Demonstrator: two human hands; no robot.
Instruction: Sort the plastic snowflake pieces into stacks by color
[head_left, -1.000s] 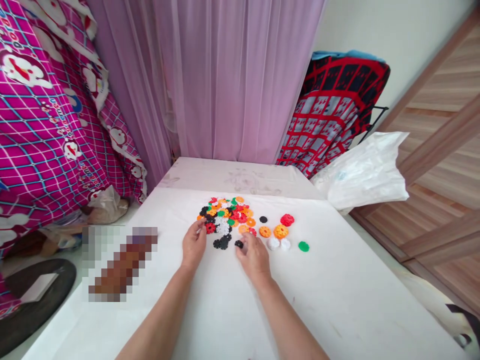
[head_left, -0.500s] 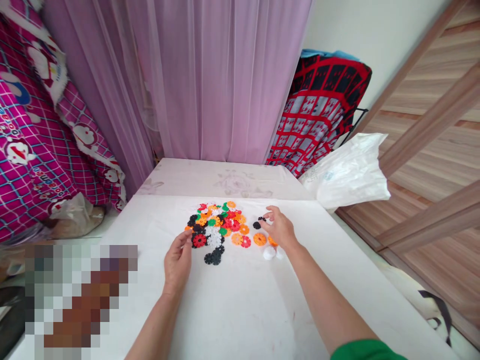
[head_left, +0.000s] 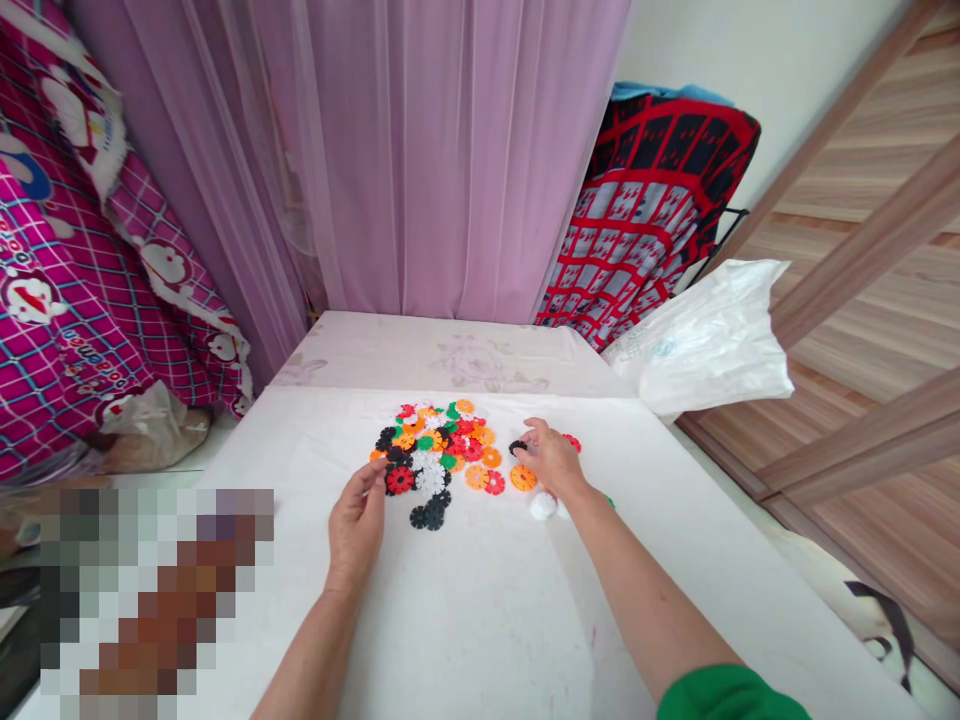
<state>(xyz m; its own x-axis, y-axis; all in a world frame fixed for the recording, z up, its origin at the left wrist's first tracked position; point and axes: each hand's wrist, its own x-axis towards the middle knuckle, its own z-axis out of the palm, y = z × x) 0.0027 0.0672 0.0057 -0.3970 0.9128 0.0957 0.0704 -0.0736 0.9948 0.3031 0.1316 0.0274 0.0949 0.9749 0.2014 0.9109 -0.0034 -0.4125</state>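
A heap of notched plastic discs point(head_left: 427, 441) in red, orange, green, white and black lies on the white tabletop. My left hand point(head_left: 358, 515) rests at the heap's left edge, fingers loosely curled and thumb apart, with nothing visible in it. Right of the heap, my right hand point(head_left: 553, 457) has its thumb and fingertips on a black disc point(head_left: 517, 448). An orange disc point(head_left: 523, 478) and a white disc point(head_left: 542, 505) lie just below that hand. Partly behind it are a red disc point(head_left: 573, 442) and a green one point(head_left: 611, 502).
A few black discs point(head_left: 429, 514) lie at the heap's near side. The white table point(head_left: 465, 620) stretches toward me. A white plastic bag point(head_left: 712, 340) stands at its right edge; a purple curtain point(head_left: 442, 160) hangs behind. Wooden doors point(head_left: 885, 270) are on the right.
My right hand has lowered slightly, bringing its black disc down to the one lying there. The red and green discs beyond that hand have come into sight. My left hand stays put.
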